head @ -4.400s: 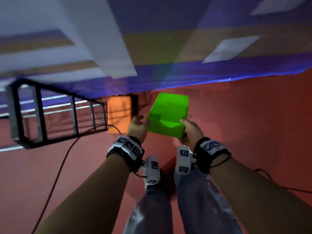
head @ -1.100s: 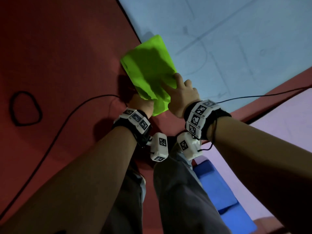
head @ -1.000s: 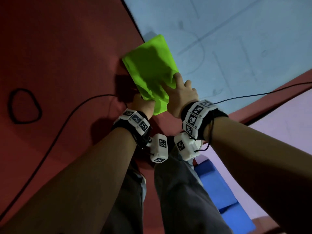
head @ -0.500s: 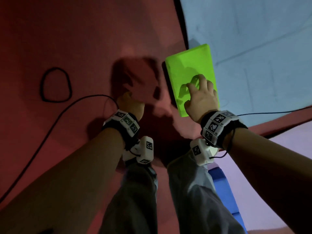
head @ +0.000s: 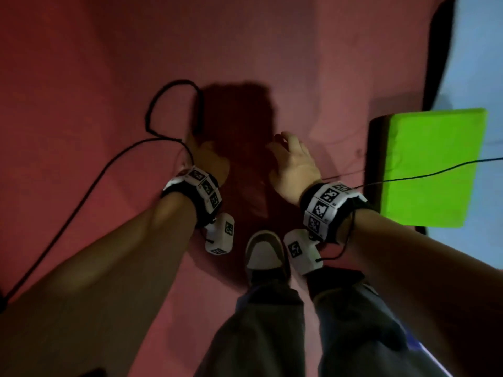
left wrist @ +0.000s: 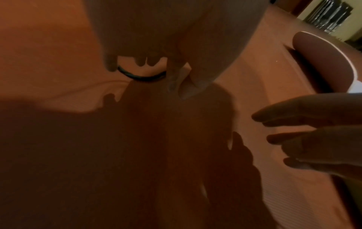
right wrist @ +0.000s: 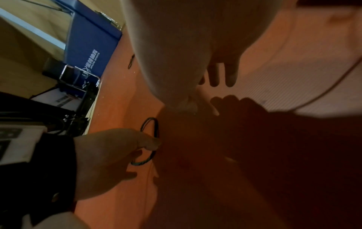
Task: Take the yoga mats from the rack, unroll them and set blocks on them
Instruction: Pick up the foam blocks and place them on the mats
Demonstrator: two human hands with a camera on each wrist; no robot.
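A bright green block lies flat on the near corner of an unrolled light-blue mat, at the right of the head view. The end of that mat curls up. My right hand hangs empty over the red floor, a hand's width left of the block, fingers relaxed and spread. My left hand is also empty, fingers hanging loosely just above the floor. It is close to a black elastic band; whether it touches the band I cannot tell.
A black cable runs across the red floor from the lower left. A thin wire crosses above the green block. My shoe stands between my wrists. A blue padded panel and a dark metal frame stand off to the side.
My right hand has let go of the green block, which now lies flat on the mat corner. Both hands have moved left over the red floor, toward the black band.
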